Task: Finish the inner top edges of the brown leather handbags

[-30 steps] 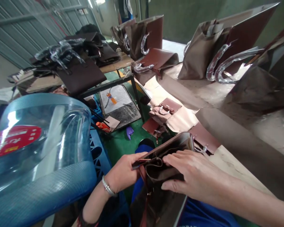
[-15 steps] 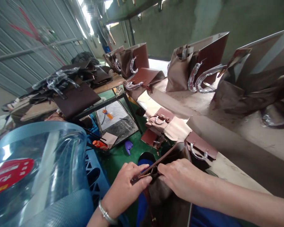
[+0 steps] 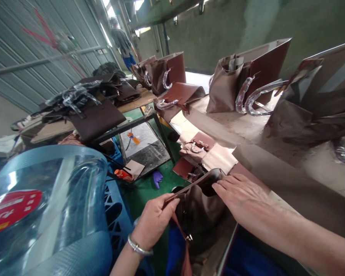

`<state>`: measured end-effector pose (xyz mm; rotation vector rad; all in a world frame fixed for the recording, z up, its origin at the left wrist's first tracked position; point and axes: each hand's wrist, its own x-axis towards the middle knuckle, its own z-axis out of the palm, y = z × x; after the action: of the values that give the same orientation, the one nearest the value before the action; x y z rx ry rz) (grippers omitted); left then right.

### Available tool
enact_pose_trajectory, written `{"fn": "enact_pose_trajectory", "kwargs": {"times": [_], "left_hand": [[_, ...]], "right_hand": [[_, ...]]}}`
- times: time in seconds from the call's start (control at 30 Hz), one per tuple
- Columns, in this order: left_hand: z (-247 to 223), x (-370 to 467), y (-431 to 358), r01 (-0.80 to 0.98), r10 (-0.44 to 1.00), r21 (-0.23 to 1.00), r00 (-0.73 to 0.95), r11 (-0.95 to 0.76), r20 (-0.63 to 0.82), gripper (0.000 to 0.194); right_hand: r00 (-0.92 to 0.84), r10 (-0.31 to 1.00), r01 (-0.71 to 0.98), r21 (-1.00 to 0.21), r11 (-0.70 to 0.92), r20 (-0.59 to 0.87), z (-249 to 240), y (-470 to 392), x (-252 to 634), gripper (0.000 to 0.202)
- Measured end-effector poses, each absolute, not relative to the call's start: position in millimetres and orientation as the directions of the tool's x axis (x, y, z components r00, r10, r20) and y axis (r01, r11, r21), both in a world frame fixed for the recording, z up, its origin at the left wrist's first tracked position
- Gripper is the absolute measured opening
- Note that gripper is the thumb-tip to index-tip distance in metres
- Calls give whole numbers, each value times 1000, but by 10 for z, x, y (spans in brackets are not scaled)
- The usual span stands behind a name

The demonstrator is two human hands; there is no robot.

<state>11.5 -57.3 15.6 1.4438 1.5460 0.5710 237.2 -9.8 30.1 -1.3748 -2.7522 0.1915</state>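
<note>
A brown handbag (image 3: pixel 202 214) with its lining showing stands over my lap, its mouth partly spread. My left hand (image 3: pixel 156 216), with a bangle at the wrist, pinches the near left corner of the bag's rim between thumb and fingers. At the far right side of the rim, my right hand (image 3: pixel 240 191) is closed over the edge, its fingertips partly hidden inside the mouth. A thin reddish-brown strap with a metal clasp (image 3: pixel 189 238) hangs down the bag's left side.
A large blue water bottle (image 3: pixel 60 199) fills the left side. On the right table (image 3: pixel 207 122) stand several brown bags (image 3: pixel 264 76) with wrapped handles. Dark bags (image 3: pixel 96 119) are piled on the left table. A purple glove (image 3: pixel 157 179) lies on the green floor. A person (image 3: pixel 123 44) stands far back.
My right hand has moved from beside my left hand to the far right of the bag's rim. The mouth is wider and more of the lining shows. My left hand still pinches the rim.
</note>
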Motion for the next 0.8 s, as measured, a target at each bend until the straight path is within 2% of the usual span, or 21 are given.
{"fn": "enact_pose_trajectory", "kwargs": {"times": [0.1,0.17,0.27,0.4,0.47,0.53,0.7,0.8], "left_hand": [[154,111,-548,525,954,829,98,192,-283,35],[152,96,-533,526,953,828,97,195,-286,36],[143,62,-514,515,953,832,83,208,-290,35],[135,11,-484,434,966,875,40,215,-257,33],[151,-14,-470,389,967,894,33,221,-254,32],[193,-33,-468,344,957,906,56,248,-283,31],[323,-47,-529,267,888,887,168,377,-428,30],[307,-54,-560,219,875,889,192,403,-444,32]], "right_hand": [[-577,816,805,-137,577,46,385,-86,2204,22],[-573,817,797,-191,574,65,453,-75,2076,20],[-569,822,791,-290,539,-24,484,-40,1911,26],[-591,802,775,-338,534,-87,423,-5,1794,8],[-650,754,726,-370,580,-92,411,-14,1786,13],[-693,715,683,-400,611,-93,420,-43,1807,19],[-701,711,635,-502,587,-54,415,-142,1884,21],[-705,708,601,-574,556,-53,342,-178,1898,25]]}}
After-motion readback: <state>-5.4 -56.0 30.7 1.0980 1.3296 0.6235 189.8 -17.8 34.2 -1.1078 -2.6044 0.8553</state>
